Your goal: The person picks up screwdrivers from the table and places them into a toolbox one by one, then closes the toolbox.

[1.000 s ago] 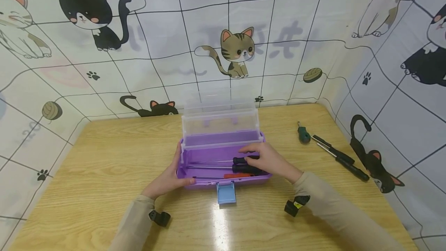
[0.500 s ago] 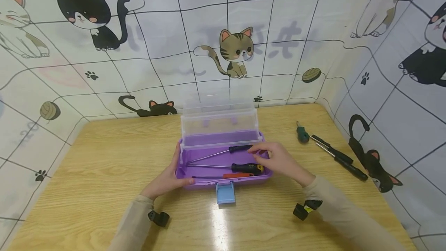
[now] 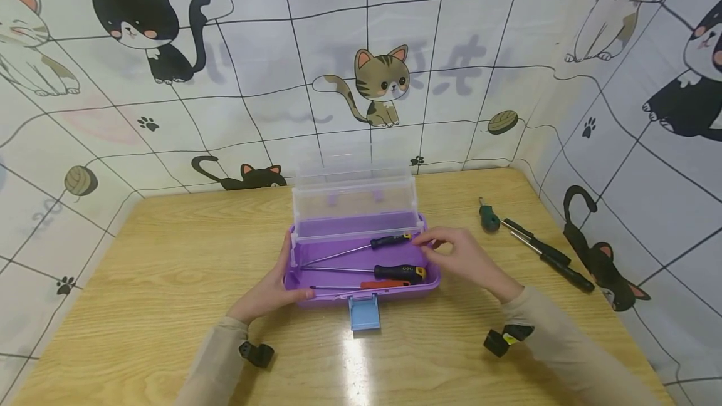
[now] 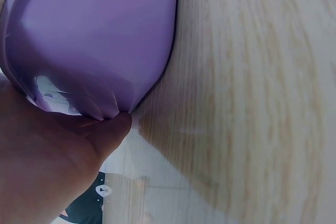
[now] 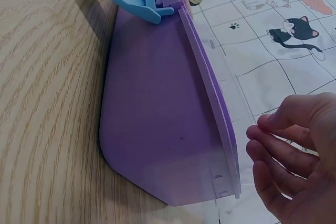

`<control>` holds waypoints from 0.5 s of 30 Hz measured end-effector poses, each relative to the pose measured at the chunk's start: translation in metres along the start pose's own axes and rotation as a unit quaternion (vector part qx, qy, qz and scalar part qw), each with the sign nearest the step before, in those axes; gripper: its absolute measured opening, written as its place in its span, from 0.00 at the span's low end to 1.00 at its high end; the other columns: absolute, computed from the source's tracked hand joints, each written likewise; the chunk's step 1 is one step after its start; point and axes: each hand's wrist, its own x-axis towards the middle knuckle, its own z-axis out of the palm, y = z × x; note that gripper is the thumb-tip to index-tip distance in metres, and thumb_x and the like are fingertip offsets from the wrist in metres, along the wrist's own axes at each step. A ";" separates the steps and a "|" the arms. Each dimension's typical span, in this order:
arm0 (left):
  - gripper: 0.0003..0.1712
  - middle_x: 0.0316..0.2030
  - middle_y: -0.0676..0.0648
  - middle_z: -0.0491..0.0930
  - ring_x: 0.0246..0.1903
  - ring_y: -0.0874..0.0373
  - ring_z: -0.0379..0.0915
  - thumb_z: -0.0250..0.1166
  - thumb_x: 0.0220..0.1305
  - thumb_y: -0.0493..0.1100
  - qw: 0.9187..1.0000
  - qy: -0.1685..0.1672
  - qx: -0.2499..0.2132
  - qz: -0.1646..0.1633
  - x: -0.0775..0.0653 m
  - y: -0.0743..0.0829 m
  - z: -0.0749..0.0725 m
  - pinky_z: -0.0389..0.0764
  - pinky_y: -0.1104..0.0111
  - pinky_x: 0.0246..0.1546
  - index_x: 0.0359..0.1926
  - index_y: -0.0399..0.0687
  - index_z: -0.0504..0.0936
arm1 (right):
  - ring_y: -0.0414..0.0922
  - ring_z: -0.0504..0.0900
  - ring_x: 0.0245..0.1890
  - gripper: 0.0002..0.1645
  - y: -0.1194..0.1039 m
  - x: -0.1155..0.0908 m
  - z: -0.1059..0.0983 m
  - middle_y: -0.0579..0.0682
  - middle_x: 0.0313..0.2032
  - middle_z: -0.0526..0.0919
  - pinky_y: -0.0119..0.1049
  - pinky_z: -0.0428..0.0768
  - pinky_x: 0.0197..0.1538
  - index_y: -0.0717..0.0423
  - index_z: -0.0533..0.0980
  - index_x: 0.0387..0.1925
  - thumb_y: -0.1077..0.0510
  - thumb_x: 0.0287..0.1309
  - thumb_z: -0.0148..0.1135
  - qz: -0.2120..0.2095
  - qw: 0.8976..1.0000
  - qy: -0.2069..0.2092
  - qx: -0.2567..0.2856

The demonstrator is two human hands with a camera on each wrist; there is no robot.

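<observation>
Head view: left fingers (image 3: pixel 284 255) grip a smooth purple box (image 3: pixel 406 294), right fingers (image 3: pixel 431 234) relaxed beside a slim screwdriver (image 3: pixel 388 242).

one toolbox (image 3: pixel 406 294), three screwdrivers (image 3: pixel 390 241) (image 3: pixel 392 272) (image 3: pixel 383 284) inside, three tools (image 3: pixel 489 219) (image 3: pixel 553 251) (image 3: pixel 566 273) outside

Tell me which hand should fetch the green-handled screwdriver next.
Probably the right hand: it holds nothing and is nearer the green-handled screwdriver, while the left hand grips the purple box.

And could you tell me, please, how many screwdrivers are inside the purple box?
3: a slim black-handled screwdriver towards the back, a thicker black-handled one in the middle, and a red-handled one at the front; none appears hidden.
</observation>
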 end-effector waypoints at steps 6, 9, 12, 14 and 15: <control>0.74 0.74 0.47 0.19 0.71 0.43 0.19 0.75 0.52 0.48 1.000 0.001 0.001 0.004 -0.001 0.000 0.000 0.34 0.38 0.64 0.72 0.71 0.20 | 0.43 0.81 0.36 0.12 0.002 -0.002 -0.005 0.49 0.42 0.86 0.40 0.81 0.40 0.59 0.84 0.42 0.70 0.56 0.63 0.011 1.000 0.005 0.001; 0.73 0.74 0.47 0.19 0.72 0.43 0.20 0.75 0.52 0.48 1.000 0.001 0.002 0.006 -0.001 0.000 0.000 0.34 0.38 0.65 0.72 0.72 0.20 | 0.44 0.81 0.37 0.13 0.003 -0.003 -0.007 0.49 0.42 0.85 0.38 0.81 0.40 0.59 0.84 0.42 0.71 0.56 0.62 0.017 1.000 0.006 0.001; 0.73 0.74 0.47 0.19 0.71 0.42 0.20 0.75 0.52 0.48 1.000 0.002 0.006 0.003 -0.001 0.001 0.000 0.35 0.38 0.65 0.72 0.71 0.20 | 0.43 0.80 0.37 0.13 0.004 -0.004 -0.008 0.49 0.42 0.85 0.35 0.80 0.40 0.58 0.84 0.42 0.71 0.56 0.61 0.026 1.000 0.005 -0.006; 0.73 0.74 0.46 0.19 0.71 0.41 0.21 0.75 0.52 0.47 1.000 0.002 0.009 0.004 0.000 0.001 0.000 0.35 0.38 0.65 0.72 0.69 0.19 | 0.44 0.80 0.37 0.13 0.005 -0.005 -0.009 0.49 0.42 0.85 0.35 0.80 0.39 0.58 0.84 0.42 0.70 0.56 0.61 0.031 0.999 0.004 -0.009; 0.73 0.74 0.46 0.20 0.71 0.41 0.21 0.75 0.53 0.47 1.000 0.002 0.011 0.005 0.000 0.001 0.000 0.35 0.38 0.64 0.72 0.68 0.19 | 0.44 0.80 0.37 0.13 0.005 -0.005 -0.010 0.49 0.42 0.85 0.34 0.79 0.39 0.58 0.84 0.42 0.70 0.57 0.61 0.032 0.999 0.004 -0.011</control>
